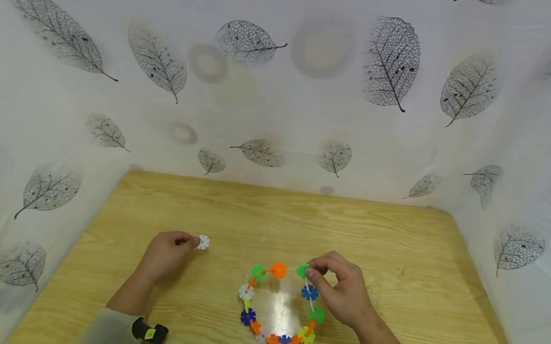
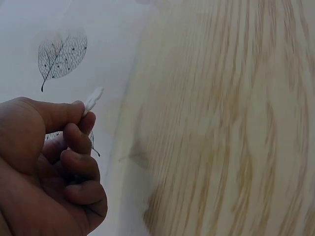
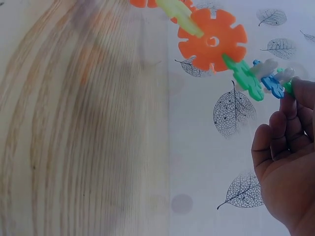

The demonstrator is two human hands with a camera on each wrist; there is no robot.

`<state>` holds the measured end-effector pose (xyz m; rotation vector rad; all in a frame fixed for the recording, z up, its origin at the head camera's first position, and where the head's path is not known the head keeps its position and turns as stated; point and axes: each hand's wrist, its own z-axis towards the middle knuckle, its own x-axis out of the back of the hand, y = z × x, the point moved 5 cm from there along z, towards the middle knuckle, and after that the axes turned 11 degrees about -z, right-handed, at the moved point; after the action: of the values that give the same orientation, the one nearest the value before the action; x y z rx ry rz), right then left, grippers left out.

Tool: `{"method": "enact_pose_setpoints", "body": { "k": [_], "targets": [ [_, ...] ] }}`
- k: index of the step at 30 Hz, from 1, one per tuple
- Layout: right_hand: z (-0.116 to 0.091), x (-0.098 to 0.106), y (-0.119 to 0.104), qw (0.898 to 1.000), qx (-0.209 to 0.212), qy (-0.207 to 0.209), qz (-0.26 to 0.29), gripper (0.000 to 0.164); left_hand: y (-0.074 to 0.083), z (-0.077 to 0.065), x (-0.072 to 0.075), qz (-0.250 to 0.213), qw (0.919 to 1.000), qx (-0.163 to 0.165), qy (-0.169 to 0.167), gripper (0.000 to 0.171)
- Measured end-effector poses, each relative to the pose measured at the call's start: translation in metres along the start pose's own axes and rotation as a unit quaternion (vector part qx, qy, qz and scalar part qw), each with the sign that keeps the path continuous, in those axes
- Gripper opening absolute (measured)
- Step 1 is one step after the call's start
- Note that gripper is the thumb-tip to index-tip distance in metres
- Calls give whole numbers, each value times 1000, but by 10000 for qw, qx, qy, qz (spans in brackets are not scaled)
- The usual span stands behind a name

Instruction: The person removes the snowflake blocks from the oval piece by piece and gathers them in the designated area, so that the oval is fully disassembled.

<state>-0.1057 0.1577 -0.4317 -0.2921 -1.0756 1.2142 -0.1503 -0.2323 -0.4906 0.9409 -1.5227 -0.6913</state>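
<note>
Between thumb and index finger, my left hand (image 1: 166, 254) pinches a white notched disc (image 1: 203, 242), a snowflake-shaped building piece. In the left wrist view the white disc (image 2: 93, 100) appears edge-on. My right hand (image 1: 344, 288) pinches the green disc (image 1: 302, 270) that ends a curved chain of interlocked discs. Along this chain run blue, white, orange, yellow and green pieces, bent into a nearly closed ring. An orange disc (image 1: 278, 270) forms the other end, with a gap between it and the green one. The right wrist view shows a large orange disc (image 3: 212, 40) in the chain.
A wood-grain table (image 1: 350, 225) lies under both hands. White sheeting with grey leaf prints (image 1: 391, 63) hangs behind it and on both sides. Dark straps (image 1: 150, 331) sit at the sleeve ends.
</note>
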Motion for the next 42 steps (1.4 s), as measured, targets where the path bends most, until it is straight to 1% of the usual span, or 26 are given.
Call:
{"method": "enact_pose_setpoints", "body": {
  "k": [8, 12, 18, 25, 30, 37, 40, 42],
  "targets": [
    [2, 1, -5, 9999, 45, -62, 80, 25, -15, 7, 10, 421, 9989, 189, -110, 40],
    [3, 2, -8, 9999, 69, -65, 119, 26, -20, 12, 13, 645, 9977, 143, -123, 39],
    [4, 2, -11, 9999, 80, -56, 102, 26, -24, 19, 18, 936, 9956, 15, 26, 39],
    [6, 1, -14, 9999, 91, -67, 79, 28, -26, 20, 20, 915, 9957, 97, 103, 42],
    [3, -1, -12, 9999, 39, -81, 55, 26, -26, 19, 20, 973, 9952, 51, 117, 43],
    [3, -3, -11, 9999, 102, -59, 89, 27, -27, 18, 20, 929, 9955, -16, 208, 39],
    [4, -3, -11, 9999, 128, -56, 72, 27, -23, 16, 18, 816, 9963, -58, 245, 36],
    [4, -3, -10, 9999, 137, -54, 54, 27, -17, 14, 14, 670, 9973, -110, 262, 35]
  ]
}}
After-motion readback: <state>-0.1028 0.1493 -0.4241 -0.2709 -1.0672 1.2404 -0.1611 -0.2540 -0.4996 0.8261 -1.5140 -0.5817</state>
